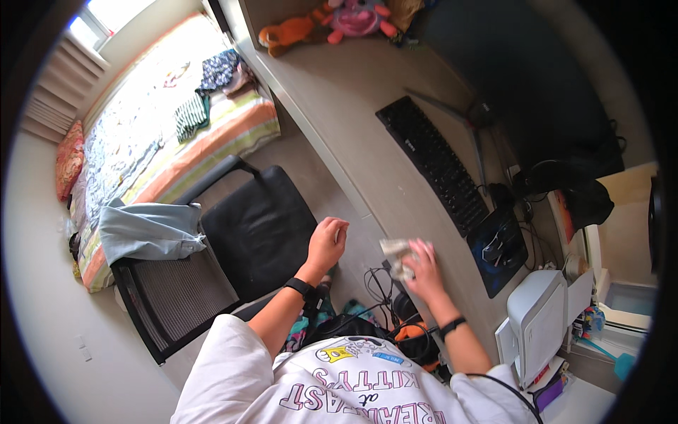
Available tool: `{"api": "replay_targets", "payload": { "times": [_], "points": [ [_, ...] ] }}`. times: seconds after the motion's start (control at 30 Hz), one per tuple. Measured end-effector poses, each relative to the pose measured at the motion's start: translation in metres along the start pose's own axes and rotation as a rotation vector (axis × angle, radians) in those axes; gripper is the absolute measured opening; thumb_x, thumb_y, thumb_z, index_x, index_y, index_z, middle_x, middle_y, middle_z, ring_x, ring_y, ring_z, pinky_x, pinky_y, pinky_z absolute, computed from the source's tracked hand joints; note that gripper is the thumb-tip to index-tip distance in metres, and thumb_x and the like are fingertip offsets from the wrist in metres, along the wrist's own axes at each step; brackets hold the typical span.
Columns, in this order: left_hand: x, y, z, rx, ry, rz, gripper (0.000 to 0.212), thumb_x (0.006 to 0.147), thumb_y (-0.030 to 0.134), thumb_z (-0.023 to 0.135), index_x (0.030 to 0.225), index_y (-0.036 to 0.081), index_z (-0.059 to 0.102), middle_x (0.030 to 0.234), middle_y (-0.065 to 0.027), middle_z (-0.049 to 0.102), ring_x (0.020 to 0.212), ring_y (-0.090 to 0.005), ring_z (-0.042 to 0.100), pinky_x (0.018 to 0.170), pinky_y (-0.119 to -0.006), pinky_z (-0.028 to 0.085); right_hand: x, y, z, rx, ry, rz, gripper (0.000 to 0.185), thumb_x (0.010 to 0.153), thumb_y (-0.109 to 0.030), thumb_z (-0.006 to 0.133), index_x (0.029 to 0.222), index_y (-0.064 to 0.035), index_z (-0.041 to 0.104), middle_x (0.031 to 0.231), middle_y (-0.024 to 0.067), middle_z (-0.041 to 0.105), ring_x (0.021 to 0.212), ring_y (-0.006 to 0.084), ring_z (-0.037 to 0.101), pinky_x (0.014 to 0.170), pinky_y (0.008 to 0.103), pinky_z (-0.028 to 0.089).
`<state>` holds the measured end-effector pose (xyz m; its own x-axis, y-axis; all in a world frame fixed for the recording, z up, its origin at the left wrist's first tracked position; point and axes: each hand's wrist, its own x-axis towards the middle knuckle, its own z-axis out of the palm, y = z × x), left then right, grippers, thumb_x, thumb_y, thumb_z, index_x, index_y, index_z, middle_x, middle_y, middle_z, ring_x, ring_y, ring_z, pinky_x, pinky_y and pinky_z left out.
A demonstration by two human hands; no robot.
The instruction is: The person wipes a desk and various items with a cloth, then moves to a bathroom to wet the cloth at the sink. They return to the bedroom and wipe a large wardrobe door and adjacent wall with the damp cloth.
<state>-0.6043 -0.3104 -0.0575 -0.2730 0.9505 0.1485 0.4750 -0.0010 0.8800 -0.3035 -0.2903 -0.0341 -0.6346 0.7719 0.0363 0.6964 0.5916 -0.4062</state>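
A crumpled pale cloth (398, 256) is under the fingers of my right hand (424, 270), at the near edge of the wooden desk (392, 196). My left hand (329, 241) hangs in the air between the black office chair and the desk, its fingers curled together and nothing seen in them. Beyond the cloth, a black keyboard (434, 164) lies along the desk, with a dark mouse pad (498, 252) at its right end. On the pad are glasses or a similar small object, too dark to tell. Each wrist has a black band.
A monitor (529, 79) on a stand is behind the keyboard. Plush toys (291, 34) sit at the desk's far end, a white printer (537, 318) at its right. The office chair (259, 228) bears light blue jeans (151, 230). Cables (377, 289) hang below the desk edge. Folded clothes lie on the bed (212, 138).
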Motion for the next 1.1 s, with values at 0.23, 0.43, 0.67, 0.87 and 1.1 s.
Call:
{"api": "replay_targets", "payload": {
  "times": [0.23, 0.43, 0.67, 0.87, 1.1],
  "points": [
    [-0.032, 0.069, 0.021, -0.038, -0.100, 0.087, 0.009, 0.091, 0.007, 0.064, 0.097, 0.004, 0.071, 0.095, -0.0138, 0.067, 0.085, -0.0335, 0.066, 0.073, -0.038, 0.053, -0.218, -0.002, -0.006, -0.054, 0.180, 0.318, 0.038, 0.060, 0.000, 0.079, 0.092, -0.0141, 0.064, 0.141, 0.0098, 0.050, 0.138, 0.0365, 0.040, 0.120, 0.0548, 0.028],
    [-0.090, 0.111, 0.034, 0.004, -0.279, 0.271, 0.011, 0.091, 0.007, 0.063, 0.099, 0.005, 0.070, 0.100, -0.0144, 0.066, 0.089, -0.0356, 0.065, 0.077, -0.040, 0.054, -0.374, -0.012, -0.021, -0.054, 0.241, 0.557, 0.026, 0.069, 0.008, 0.065, 0.090, -0.0081, 0.063, 0.133, 0.0168, 0.056, 0.126, 0.0417, 0.049, 0.106, 0.0482, 0.044],
    [-0.149, 0.139, 0.001, 0.187, -0.422, 0.356, 0.010, 0.091, 0.008, 0.064, 0.097, 0.004, 0.071, 0.096, -0.0142, 0.066, 0.087, -0.0347, 0.065, 0.076, -0.039, 0.054, -0.548, 0.011, -0.009, -0.116, 0.642, 1.064, 0.020, 0.068, 0.005, 0.064, 0.084, -0.0052, 0.056, 0.105, 0.0180, 0.058, 0.102, 0.0426, 0.056, 0.088, 0.0473, 0.048],
    [-0.181, 0.132, -0.043, 0.324, -0.493, 0.275, 0.016, 0.091, 0.007, 0.060, 0.101, 0.006, 0.071, 0.100, -0.0126, 0.067, 0.089, -0.0338, 0.066, 0.076, -0.041, 0.054, -0.443, 0.000, 0.022, -0.217, 0.610, 1.045, 0.038, 0.067, 0.003, 0.068, 0.102, -0.0077, 0.057, 0.122, 0.0192, 0.056, 0.120, 0.0430, 0.050, 0.103, 0.0507, 0.042],
    [-0.202, 0.143, -0.063, 0.465, -0.624, 0.469, 0.018, 0.093, 0.018, 0.061, 0.108, 0.009, 0.066, 0.102, -0.0117, 0.065, 0.091, -0.0343, 0.065, 0.076, -0.044, 0.054, -0.302, -0.024, 0.031, -0.275, 0.452, 0.775, 0.037, 0.071, 0.000, 0.071, 0.104, -0.0091, 0.058, 0.132, 0.0165, 0.055, 0.126, 0.0410, 0.049, 0.107, 0.0513, 0.039]
  ]
}}
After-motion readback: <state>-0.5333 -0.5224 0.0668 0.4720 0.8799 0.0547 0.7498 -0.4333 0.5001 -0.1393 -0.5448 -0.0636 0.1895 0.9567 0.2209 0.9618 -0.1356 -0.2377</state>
